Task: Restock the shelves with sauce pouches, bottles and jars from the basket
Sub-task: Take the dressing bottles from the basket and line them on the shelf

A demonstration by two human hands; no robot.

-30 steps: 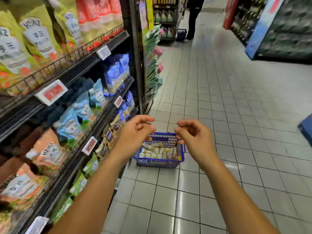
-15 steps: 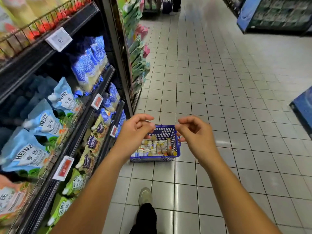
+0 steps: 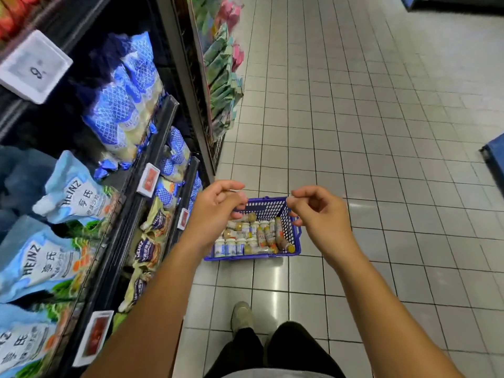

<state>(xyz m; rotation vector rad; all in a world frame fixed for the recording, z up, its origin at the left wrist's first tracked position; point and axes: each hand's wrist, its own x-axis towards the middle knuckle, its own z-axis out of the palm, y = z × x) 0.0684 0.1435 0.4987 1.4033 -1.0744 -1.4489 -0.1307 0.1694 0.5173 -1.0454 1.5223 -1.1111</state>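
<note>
Both my bare arms reach out in front of me, toward the basket [image 3: 268,205]. My left hand [image 3: 218,211] is up over the basket's left side. My right hand [image 3: 319,214] is up over its right side. The two hands are near each other but do not touch. On each hand the fingers are curled in toward the thumb, and they hold nothing. The backs of my hands face me.

I read supermarket aisle here. Stocked shelves [image 3: 158,132] at 9 o'clock, price tags [image 3: 34,66] on rails, Heinz pouches [image 3: 73,195] in rows. Pale tiled floor [image 3: 354,105] runs toward 12 o'clock, blue basket [image 3: 268,209] of bottles [image 3: 253,236] on it.
</note>
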